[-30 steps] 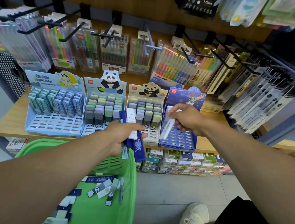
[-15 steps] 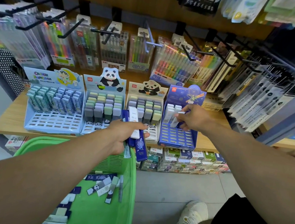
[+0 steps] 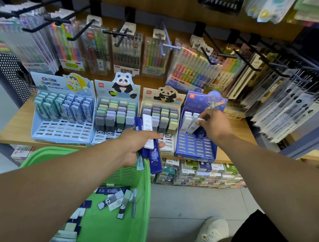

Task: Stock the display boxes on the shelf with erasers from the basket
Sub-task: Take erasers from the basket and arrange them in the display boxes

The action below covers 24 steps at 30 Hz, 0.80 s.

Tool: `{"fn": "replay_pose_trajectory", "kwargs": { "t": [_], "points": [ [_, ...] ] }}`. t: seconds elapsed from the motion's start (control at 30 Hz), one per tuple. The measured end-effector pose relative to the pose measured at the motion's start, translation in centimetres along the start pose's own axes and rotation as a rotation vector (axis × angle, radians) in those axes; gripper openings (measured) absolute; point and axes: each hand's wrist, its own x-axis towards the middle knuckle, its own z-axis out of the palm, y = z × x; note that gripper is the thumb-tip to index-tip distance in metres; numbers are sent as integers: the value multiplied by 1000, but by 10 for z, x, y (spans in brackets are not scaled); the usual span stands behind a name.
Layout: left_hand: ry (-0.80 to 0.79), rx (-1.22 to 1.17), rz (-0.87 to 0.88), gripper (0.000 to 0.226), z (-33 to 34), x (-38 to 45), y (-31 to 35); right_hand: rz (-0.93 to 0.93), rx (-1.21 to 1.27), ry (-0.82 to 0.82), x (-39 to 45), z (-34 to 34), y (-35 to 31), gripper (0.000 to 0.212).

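Right hand (image 3: 215, 125): our grip is a fingertip pinch on one white eraser (image 3: 194, 124), at its upper end. We judge it is going into the dark blue display box (image 3: 195, 147), far right of the row on the shelf (image 3: 20, 121). The eraser stands steep, long axis near vertical with the top tipped right toward the hand, bottom end pointing down into the slots. It sits just right of the few white erasers already standing in the box's back rows; we can't tell whether its lower end is seated. Most front slots look unfilled.

Left hand (image 3: 137, 144): clenched round a fan of long erasers (image 3: 150, 138), one white and several dark blue, held in front of the second panda box (image 3: 159, 121). Their long axes run roughly upward and away from us, upper ends toward the boxes, lower ends hanging over the basket rim (image 3: 148, 181).

The relation that matters: the bundle lies left of and nearer to us than the right hand, with the blue box directly beyond and below that hand. Right hand is clearly the nearer one to the target slots; left is the feeder. Our guess for the next transfer: right hand comes back left to pull one from the fan by its upper end, which already points roughly the way the slots want it.

More loose erasers (image 3: 116, 202) lie flat in the green basket, at mixed angles.
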Motion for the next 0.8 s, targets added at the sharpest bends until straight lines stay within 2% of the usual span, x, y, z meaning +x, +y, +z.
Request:
{"fn": "replay_pose_trajectory", "kwargs": {
  "t": [0.33, 0.8],
  "points": [
    [-6, -6, -4, 33, -1, -1, 0, -66, -257, -56, 7, -2, -4, 4],
    [3, 6, 3, 34, -1, 4, -1, -78, -369, -3, 9, -2, -10, 21]
  ]
}}
